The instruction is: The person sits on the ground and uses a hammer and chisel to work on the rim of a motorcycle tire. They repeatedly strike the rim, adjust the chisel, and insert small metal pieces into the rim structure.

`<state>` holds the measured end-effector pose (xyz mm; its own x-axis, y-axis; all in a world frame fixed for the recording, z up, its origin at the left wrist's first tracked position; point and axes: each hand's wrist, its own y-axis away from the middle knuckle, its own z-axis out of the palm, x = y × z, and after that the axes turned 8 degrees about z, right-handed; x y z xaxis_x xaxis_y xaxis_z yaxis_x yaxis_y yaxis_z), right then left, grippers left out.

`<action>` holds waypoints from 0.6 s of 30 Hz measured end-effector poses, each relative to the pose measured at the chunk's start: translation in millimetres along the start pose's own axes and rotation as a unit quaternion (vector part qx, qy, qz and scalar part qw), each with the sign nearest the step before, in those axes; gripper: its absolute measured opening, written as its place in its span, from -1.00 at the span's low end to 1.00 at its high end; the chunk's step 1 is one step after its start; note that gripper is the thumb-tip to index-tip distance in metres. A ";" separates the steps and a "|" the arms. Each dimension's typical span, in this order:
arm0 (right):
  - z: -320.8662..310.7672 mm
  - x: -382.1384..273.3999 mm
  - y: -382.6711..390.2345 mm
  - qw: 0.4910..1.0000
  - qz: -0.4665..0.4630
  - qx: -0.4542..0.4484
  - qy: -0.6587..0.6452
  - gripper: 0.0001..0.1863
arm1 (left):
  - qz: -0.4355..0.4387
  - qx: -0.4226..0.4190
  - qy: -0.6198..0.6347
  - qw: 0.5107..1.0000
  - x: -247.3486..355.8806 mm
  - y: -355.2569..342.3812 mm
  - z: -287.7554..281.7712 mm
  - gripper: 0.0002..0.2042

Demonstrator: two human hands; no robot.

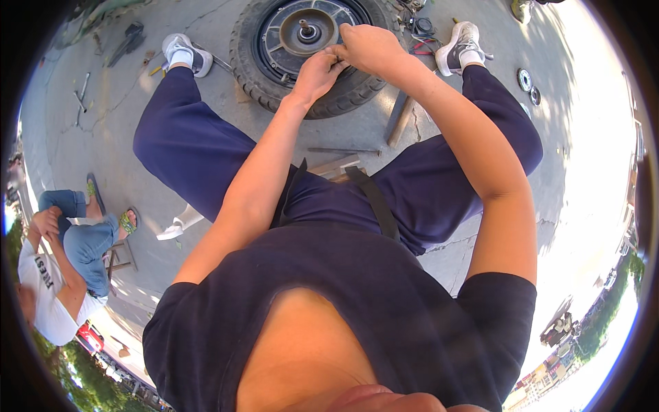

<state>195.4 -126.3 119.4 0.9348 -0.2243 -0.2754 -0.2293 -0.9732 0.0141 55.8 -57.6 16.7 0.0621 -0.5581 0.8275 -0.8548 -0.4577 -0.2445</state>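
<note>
A wheel with a black knobbly tyre (248,65) lies flat on the ground between my feet. Set inside it is a round grey metal hub cover (280,41), and a short axle (305,29) stands up from its centre. My left hand (320,77) is at the cover's near right edge, its fingertips pinched together beside the other hand. Just above and to the right, my right hand (369,49) is curled closed over the rim. Whatever lies between the fingers of either hand is hidden.
A wooden handle (402,122) and a thin metal rod (343,150) lie near the wheel. Red-handled pliers (421,47) are by my right shoe, two metal rings (525,79) farther right. A wrench (83,93) lies left. Another person (65,264) sits at the left.
</note>
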 end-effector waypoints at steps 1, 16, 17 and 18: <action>-9.4 -3.3 8.0 0.997 -0.052 0.048 0.028 -0.86 | 0.028 0.019 -0.007 0.999 5.1 -0.7 0.6 -0.83; -10.4 -6.6 8.7 0.991 -0.115 -0.037 0.050 -0.89 | -0.008 0.044 0.108 0.993 -5.6 3.7 10.2 -0.76; -9.8 -6.6 9.1 0.987 -0.139 -0.037 0.072 -0.88 | -0.015 0.048 0.077 0.996 -4.6 3.6 10.8 -0.76; -8.7 -6.5 9.9 0.982 -0.162 -0.036 0.093 -0.86 | -0.032 0.041 0.064 0.997 -1.0 3.3 9.9 -0.76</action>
<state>189.5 -134.9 129.7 0.9904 0.0985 -0.0969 0.1013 -0.9945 0.0252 58.0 -65.3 10.0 0.0443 -0.4346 0.8995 -0.8053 -0.5483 -0.2253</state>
